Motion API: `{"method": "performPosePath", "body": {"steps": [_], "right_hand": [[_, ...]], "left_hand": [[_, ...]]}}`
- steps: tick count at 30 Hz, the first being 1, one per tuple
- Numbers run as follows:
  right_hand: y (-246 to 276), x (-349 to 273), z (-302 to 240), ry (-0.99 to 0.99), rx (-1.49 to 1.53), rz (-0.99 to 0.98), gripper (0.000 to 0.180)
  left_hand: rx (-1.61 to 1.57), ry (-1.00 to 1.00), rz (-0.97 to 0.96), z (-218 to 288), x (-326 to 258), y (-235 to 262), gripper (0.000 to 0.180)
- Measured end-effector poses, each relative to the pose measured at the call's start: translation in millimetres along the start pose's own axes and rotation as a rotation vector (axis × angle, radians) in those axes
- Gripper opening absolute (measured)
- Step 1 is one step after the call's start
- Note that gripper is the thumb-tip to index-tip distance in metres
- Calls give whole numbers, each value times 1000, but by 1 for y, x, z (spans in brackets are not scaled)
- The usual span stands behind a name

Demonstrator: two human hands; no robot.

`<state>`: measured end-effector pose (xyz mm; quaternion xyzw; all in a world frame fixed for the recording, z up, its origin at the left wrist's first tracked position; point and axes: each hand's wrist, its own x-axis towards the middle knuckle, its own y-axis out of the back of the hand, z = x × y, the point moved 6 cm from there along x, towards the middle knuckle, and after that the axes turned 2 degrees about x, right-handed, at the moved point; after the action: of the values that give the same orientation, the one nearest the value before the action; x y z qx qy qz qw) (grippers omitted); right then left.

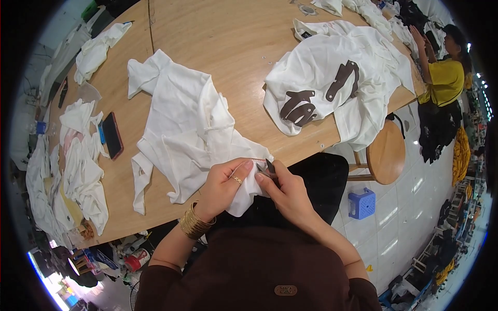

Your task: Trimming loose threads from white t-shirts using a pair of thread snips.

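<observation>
A broad wooden desk (pixel 233 62) spreads beneath the white garment (pixel 176 116), which lies crumpled across its near part; one end of the garment runs past the near edge, into the person's hands. Well off to the right of the garment, beyond the desk, stands another person (pixel 443 80) in a yellow top and dark bottoms, arms raised. Also to its right, but on the desk, sits a loose pile of white clothes (pixel 321 57) with dark brown star-dotted shapes on the cloth. To its left, along the desk's side, lies a long heap of white cloth (pixel 83 166). A round wooden stool (pixel 386 153) stands to the right of the garment, on the tiled floor, and a low blue plastic stool (pixel 362 203) farther down on that side. At the garment's near end, the two hands are close together: the left hand (pixel 225 184) pinches the cloth edge between thumb and fingers, while the right hand (pixel 285 192) is closed around dark snips (pixel 271 168), their tip right at the cloth. A phone (pixel 112 136) lies just left of the garment. Gold bangles (pixel 196 222) circle the left wrist below the garment's near end, and a gold ring (pixel 237 180) sits beside the held cloth.
</observation>
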<state>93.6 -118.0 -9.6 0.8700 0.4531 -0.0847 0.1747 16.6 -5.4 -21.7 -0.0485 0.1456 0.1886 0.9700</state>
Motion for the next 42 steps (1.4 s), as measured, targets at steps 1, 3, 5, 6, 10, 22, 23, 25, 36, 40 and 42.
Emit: {"method": "performPosePath", "body": {"steps": [1,3,5,6,10,22,23,25,36,40,42], "right_hand": [[0,0,0,3,6,2,29],[0,1,0,8,5,6,29],[1,1,1,13,3,10,29],[2,2,3,-20,19,2,29],[-4,6,15,-139,410,-49,30],[10,10,26,-331,884,-77,39],[14,10,27,-331,886,-74,39],[29,11,31,-278,910,17,42],[39,23,18,76,217,-66,35],[25,36,25,75,113,-178,22],[30,35,23,-16,129,-212,15]], "left_hand": [[6,1,5,0,0,0,30],[14,0,6,0,0,0,30],[21,0,8,0,0,-1,29],[54,5,3,1,0,0,29],[67,1,-24,4,0,-5,29],[212,11,-3,3,2,-2,26],[214,11,-6,3,2,-1,26],[219,14,24,2,3,4,26],[61,103,-51,9,6,10,24],[61,134,-102,22,3,14,22],[194,84,-61,21,5,33,21]]}}
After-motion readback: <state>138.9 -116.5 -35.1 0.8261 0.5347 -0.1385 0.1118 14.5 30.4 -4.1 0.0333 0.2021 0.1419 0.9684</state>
